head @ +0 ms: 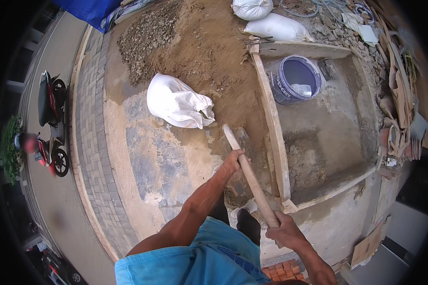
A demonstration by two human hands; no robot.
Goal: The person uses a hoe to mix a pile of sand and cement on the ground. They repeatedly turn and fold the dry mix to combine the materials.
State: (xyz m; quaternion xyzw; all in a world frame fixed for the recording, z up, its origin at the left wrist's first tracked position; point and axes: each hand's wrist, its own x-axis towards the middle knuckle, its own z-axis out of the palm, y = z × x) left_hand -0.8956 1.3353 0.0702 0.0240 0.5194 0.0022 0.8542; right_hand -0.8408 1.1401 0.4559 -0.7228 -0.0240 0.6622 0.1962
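My left hand (234, 160) is closed around the upper middle of a long wooden tool handle (253, 181). Lower down, my right hand (286, 229) grips the same handle close to its near end. The handle slants across in front of my legs, its rounded far end over wet sand; I cannot make out a tool head. Just beyond that end lies a filled white woven sack (174, 101) with its gathered mouth toward me. A wooden-edged mixing trough (271, 124) with grey cement residue is to the right, holding a blue-purple bucket (280, 94) of liquid.
Sand (207, 46) and a gravel heap (146, 39) spread ahead. More white sacks (278, 27) lie by rubble (328, 28) beyond the trough. Red bricks (283, 271) sit near my feet. At left, a paved strip (92, 107) borders a road with a parked motorcycle (50, 99) and a second motorcycle (53, 155).
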